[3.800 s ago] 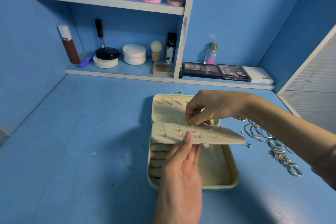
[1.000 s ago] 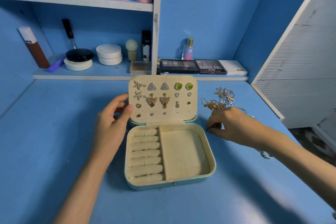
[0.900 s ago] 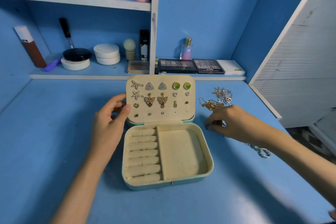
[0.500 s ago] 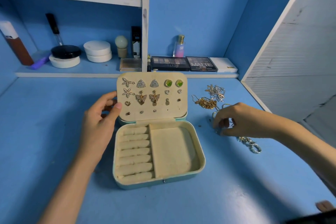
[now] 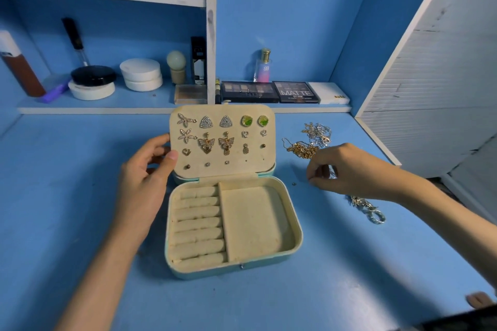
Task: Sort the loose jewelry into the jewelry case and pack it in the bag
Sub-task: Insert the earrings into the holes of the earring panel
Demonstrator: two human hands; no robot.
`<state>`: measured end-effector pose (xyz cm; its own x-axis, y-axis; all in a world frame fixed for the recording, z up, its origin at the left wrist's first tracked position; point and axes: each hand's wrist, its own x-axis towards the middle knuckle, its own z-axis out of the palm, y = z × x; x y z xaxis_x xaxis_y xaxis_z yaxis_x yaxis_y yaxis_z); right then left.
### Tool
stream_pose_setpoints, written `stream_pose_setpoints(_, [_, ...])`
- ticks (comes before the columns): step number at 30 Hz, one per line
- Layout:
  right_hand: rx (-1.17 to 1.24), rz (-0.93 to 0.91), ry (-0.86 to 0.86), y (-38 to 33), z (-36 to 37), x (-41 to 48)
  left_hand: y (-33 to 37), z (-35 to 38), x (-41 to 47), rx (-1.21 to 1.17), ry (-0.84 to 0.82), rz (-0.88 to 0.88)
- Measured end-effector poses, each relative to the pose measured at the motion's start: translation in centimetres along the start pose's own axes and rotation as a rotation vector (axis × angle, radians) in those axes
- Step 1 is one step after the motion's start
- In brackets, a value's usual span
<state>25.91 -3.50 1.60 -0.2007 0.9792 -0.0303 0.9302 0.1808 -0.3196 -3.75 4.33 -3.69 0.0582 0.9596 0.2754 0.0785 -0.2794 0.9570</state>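
Note:
The mint jewelry case (image 5: pixel 295 239) lies open on the blue table, with ring rolls on its left and a bare compartment on its right. Its cream earring panel (image 5: pixel 252 166) stands upright and carries several earrings. My left hand (image 5: pixel 142 185) grips the panel's left edge, thumb on the front. My right hand (image 5: pixel 347 169) is to the right of the case, over the loose jewelry, its fingertips pinching a small silver piece. A gold chain (image 5: pixel 301 149) and a silver tangle (image 5: pixel 317 130) lie behind that hand. A silver chain with a clasp (image 5: pixel 371 212) trails out under the wrist.
A tiny stud (image 5: pixel 294 184) lies on the table between the case and my right hand. Behind the case, a low shelf holds eyeshadow palettes (image 5: pixel 250 91), a perfume bottle (image 5: pixel 263 67) and jars. A white slatted panel (image 5: pixel 430 88) bounds the right side.
Earlier both hands held the earring panel folded over the case; it now stands upright. Within the last second my right hand has shifted right, into the loose jewelry.

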Motion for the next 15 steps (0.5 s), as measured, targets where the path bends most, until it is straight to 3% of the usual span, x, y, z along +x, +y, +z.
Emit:
stream_pose_setpoints(7, [0.072, -0.194, 0.181, -3.5, 1.3, 2.2, -0.2, -0.1, 0.0, -0.007, 0.01, -0.017])
stream_pose_setpoints(15, [0.026, -0.191, 0.31, -5.6, 2.9, 4.3, -0.2, -0.1, 0.0, -0.001, 0.024, -0.018])
